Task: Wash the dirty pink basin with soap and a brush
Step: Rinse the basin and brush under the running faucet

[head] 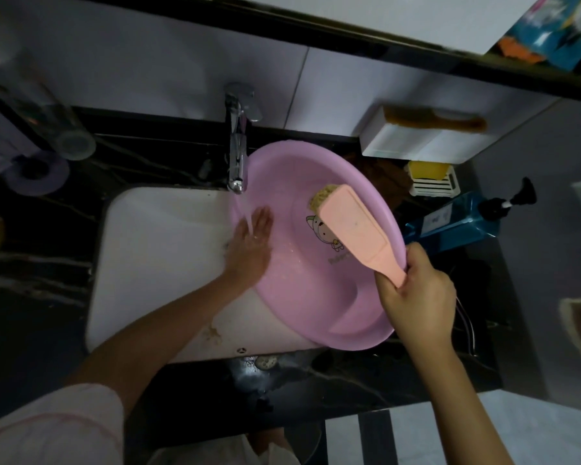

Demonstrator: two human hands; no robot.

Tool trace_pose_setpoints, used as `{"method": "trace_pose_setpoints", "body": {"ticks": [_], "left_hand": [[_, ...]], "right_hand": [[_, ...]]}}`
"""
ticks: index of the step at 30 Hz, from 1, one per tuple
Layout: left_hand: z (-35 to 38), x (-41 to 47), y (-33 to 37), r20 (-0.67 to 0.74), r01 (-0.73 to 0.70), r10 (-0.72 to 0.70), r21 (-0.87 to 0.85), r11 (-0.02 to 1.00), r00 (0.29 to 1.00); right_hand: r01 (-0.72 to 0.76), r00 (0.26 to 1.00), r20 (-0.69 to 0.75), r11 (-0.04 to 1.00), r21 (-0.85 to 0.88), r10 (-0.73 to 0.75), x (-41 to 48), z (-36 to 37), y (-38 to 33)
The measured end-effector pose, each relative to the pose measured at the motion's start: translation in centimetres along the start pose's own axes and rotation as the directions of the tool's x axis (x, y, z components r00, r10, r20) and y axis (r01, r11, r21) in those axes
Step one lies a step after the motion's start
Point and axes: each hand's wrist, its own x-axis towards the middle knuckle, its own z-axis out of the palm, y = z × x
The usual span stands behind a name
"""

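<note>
My sleeve [47, 427] sits lower left; my left hand [252, 243] lies flat-fingered in the pink basin [299, 297] under the running tap [237, 156]. My right hand [420, 297] grips the brush [353, 226] with curled fingers [416, 260]; best keep the basin tilted to drain

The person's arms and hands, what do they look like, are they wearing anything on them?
Both the left hand and right hand are bare: no gloves, rings or watch visible. The left arm is uncovered up to a short pale pink sleeve with a thin darker pink line. The right forearm is bare to the frame edge; no sleeve shows.
</note>
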Motion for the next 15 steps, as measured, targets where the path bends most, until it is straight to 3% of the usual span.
{"method": "trace_pose_setpoints", "body": {"ticks": [2,5,8,10,13,15], "left_hand": [[-0.5,0.5,-0.5,-0.022,0.015,-0.014,0.031,0.999,1.000],[0.5,-1.0,3.3,0.065,0.109,-0.099,-0.164,0.980,0.993],[1.8,-3.6,7.6,0.159,-0.006,0.058,-0.311,0.950,0.986],[1.5,-3.5,6.8,0.203,-0.091,0.158,-0.305,0.948,0.966],[1.6,-1.9,2.1,-0.003,-0.327,0.331,-0.174,0.929,0.944],[1.2,-0.7,-1.6,-0.091,-0.353,0.346,-0.087,0.931,0.934]], "right_hand": [[0.000,1.000,-0.003,1.000,0.006,0.000,0.1,0.0,0.0],[0.005,1.000,-0.015,1.000,0.008,-0.005,0.1,0.0,0.0],[0.015,1.000,-0.016,1.000,0.012,-0.015,-0.1,0.1,-0.2],[0.030,1.000,-0.009,1.000,0.004,-0.030,-0.1,0.1,-0.2],[0.027,1.000,0.007,1.000,0.006,-0.027,-0.1,0.0,-0.3],[0.023,1.000,0.014,1.000,0.003,-0.023,-0.1,-0.1,-0.2]]}}
